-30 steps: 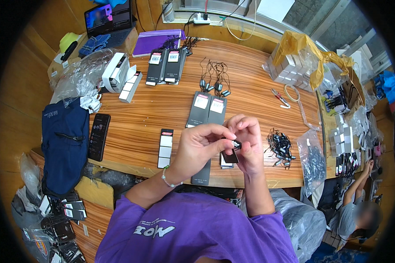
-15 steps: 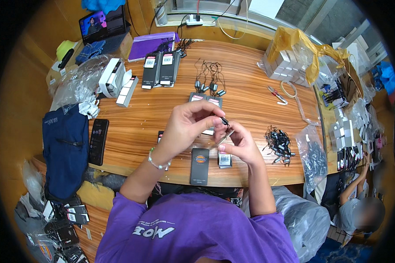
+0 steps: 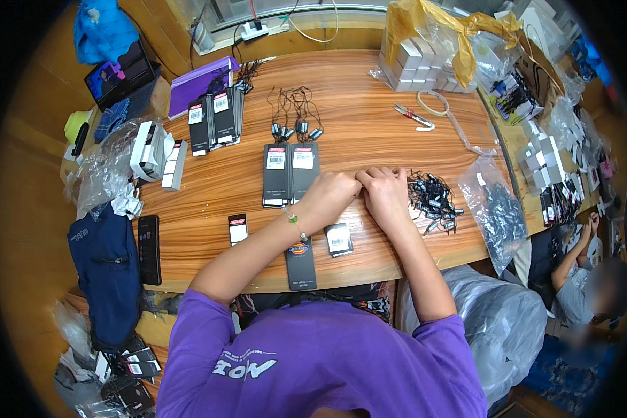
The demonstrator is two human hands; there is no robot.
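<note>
My left hand [image 3: 333, 198] and my right hand [image 3: 384, 195] meet above the table with fingers curled and the backs of the hands up. What they pinch, if anything, is hidden beneath them. Just right of my right hand lies a pile of black hang-tag strings [image 3: 435, 200] with small shiny fasteners. A long dark grey hang tag [image 3: 302, 270] lies near the table edge, partly under my left wrist. A short stack of tags [image 3: 339, 240] with a white label sits beside it. Two stacks of dark tags [image 3: 276, 174] with strings [image 3: 315, 132] trailing lie beyond my left hand.
More tag stacks [image 3: 224, 118] stand at the far left, by a purple packet [image 3: 188, 94]. A phone [image 3: 149, 249] and blue cloth bag [image 3: 103, 272] lie left. Snips [image 3: 414, 117], white boxes [image 3: 419, 63] and a clear bag of strings [image 3: 493, 212] are right. Another person [image 3: 582, 272] sits at far right.
My hands have come together and moved right, toward the string pile. The black fastener and small piece seen in my fingers before are now hidden. The head view has shifted.
</note>
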